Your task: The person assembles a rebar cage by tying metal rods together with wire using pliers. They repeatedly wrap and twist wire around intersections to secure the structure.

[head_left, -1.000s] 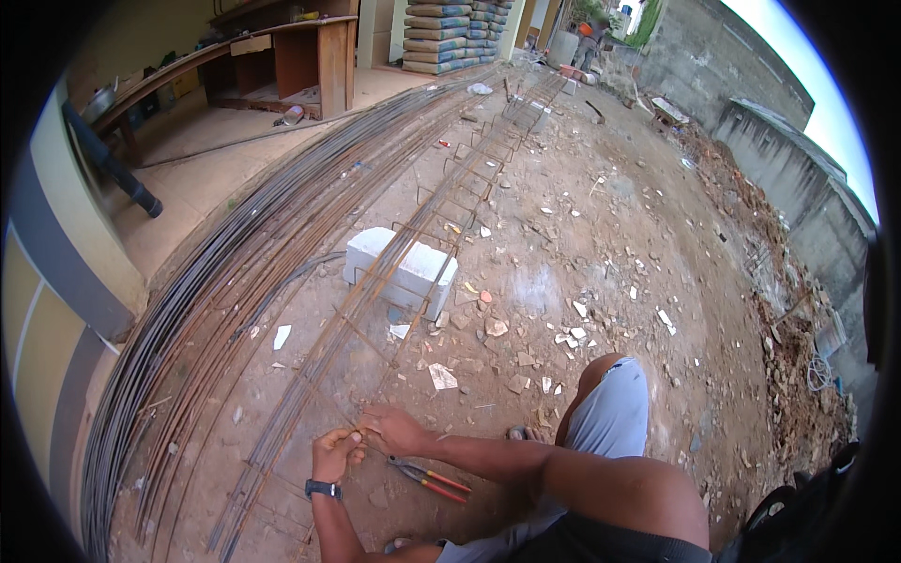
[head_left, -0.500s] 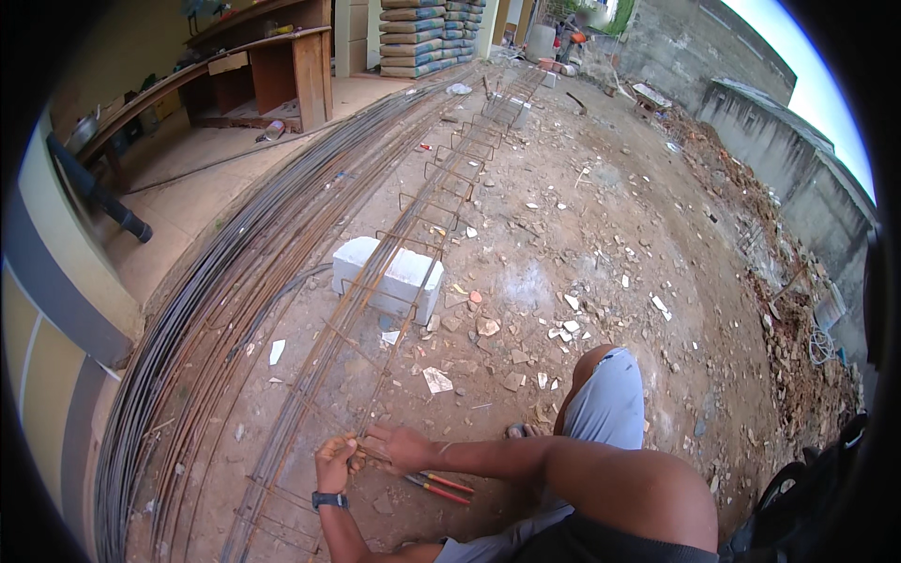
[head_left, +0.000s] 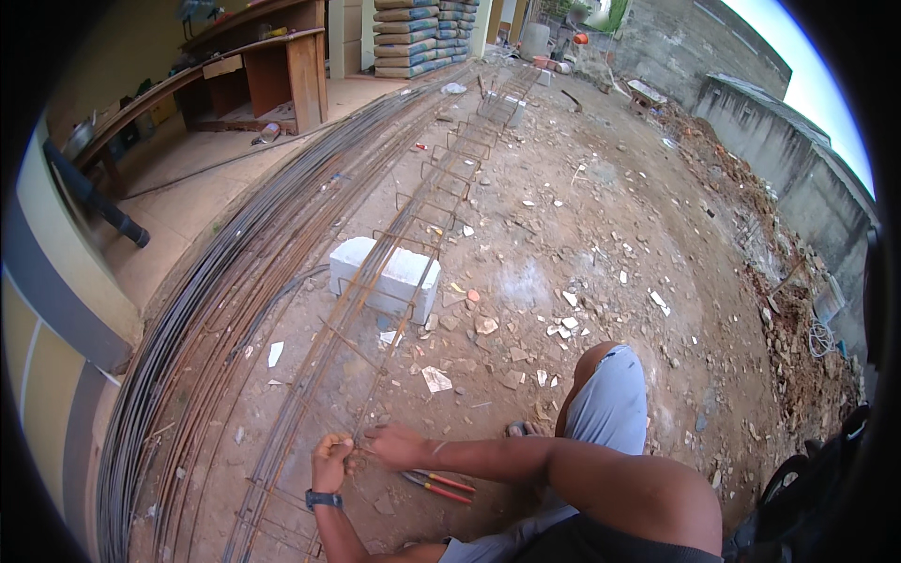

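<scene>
A long rusty rebar cage (head_left: 404, 225), with bent stirrups along it, runs from the lower left toward the far end of the yard. My left hand (head_left: 331, 462), a dark watch on its wrist, is closed in a pinch beside the cage's right-hand bar. Close by on the right, my right hand (head_left: 397, 447) has its fingers closed at the same spot on the bar. What lies between the fingertips is too small to make out. Pincers (head_left: 445, 485) with red and yellow handles rest on the ground just right of my hands.
A pale block (head_left: 385, 274) props up the cage, and another block (head_left: 502, 109) does so farther off. Loose rebar rods (head_left: 225, 253) lie along the left. Stacked sacks (head_left: 407, 39) stand behind, near a wooden counter (head_left: 305, 83). Broken tile pieces (head_left: 436, 379) litter the dirt.
Both hands stay at the same place on the bar, with only small shifts of the fingers. The view has moved slightly. The pincers lie as before.
</scene>
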Available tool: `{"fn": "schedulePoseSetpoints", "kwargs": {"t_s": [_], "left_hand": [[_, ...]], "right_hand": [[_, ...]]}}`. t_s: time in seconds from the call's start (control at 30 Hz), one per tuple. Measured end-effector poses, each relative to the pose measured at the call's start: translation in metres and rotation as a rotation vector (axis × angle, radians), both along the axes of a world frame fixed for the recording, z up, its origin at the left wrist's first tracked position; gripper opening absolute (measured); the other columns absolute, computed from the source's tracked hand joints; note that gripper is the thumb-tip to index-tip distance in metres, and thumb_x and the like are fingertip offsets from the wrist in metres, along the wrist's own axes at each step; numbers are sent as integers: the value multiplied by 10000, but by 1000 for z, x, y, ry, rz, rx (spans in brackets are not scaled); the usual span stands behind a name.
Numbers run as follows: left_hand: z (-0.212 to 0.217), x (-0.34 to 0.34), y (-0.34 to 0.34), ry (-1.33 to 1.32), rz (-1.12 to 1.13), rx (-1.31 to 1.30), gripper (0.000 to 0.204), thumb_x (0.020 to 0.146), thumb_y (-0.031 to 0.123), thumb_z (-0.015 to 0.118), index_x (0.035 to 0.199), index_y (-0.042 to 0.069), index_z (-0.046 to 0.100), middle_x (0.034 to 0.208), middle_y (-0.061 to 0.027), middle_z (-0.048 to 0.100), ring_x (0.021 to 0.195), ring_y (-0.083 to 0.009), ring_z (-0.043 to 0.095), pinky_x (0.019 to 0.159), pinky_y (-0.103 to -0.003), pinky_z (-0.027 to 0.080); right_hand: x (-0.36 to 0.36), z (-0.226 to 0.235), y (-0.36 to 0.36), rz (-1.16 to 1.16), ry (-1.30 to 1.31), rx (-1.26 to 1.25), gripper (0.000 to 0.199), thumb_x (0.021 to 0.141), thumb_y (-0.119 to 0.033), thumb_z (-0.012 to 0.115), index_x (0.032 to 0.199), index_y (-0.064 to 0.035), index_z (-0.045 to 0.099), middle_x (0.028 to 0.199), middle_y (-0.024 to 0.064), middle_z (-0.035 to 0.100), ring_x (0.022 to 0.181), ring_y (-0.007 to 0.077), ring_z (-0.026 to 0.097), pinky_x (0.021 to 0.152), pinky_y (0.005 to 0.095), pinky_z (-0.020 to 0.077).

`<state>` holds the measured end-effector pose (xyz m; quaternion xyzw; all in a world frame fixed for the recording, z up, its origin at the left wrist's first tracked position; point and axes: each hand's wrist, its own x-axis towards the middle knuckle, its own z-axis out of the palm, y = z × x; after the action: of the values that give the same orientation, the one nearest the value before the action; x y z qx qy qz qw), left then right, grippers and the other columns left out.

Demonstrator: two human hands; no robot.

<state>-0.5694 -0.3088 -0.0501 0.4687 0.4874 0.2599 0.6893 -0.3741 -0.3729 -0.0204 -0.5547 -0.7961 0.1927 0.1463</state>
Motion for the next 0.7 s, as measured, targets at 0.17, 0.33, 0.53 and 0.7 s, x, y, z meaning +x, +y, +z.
{"fn": "schedulePoseSetpoints", "kwargs": {"t_s": [0.17, 0.33, 0.53, 0.7], "left_hand": [[-6, 4, -2, -85, 17, -11, 117, 942, 104, 676, 1026, 25, 661, 784, -55, 700, 551, -90, 578, 469, -219, 439], [-8, 3, 3, -55, 34, -33, 122, 932, 80, 676, 1028, 6, 668, 796, -63, 707, 553, -101, 586, 477, -226, 437], [-11, 3, 1, -103, 57, -57, 122, 932, 104, 688, 1000, 5, 665, 808, -67, 709, 559, -110, 596, 488, -230, 439], [-7, 6, -5, -135, 87, -95, 118, 933, 115, 689, 969, 6, 658, 811, -68, 708, 556, -116, 596, 488, -235, 438]], "right_hand": [[1, -4, 11, 27, -26, 42, 178, 843, -157, 641, 911, -2, 694, 1092, 193, 672, 979, 368, 685, 816, 469, 558], [4, -7, 15, -29, 79, 172, 243, 893, -210, 624, 1005, -3, 685, 1139, 206, 674, 997, 382, 684, 814, 474, 559], [-4, -11, 15, -144, 89, -50, 229, 935, -175, 563, 1068, -14, 655, 1116, 240, 678, 951, 416, 680, 816, 482, 544], [-17, -19, 6, -286, 92, -152, 184, 946, -173, 555, 966, -16, 647, 907, 238, 694, 890, 425, 684, 754, 523, 526]]}}
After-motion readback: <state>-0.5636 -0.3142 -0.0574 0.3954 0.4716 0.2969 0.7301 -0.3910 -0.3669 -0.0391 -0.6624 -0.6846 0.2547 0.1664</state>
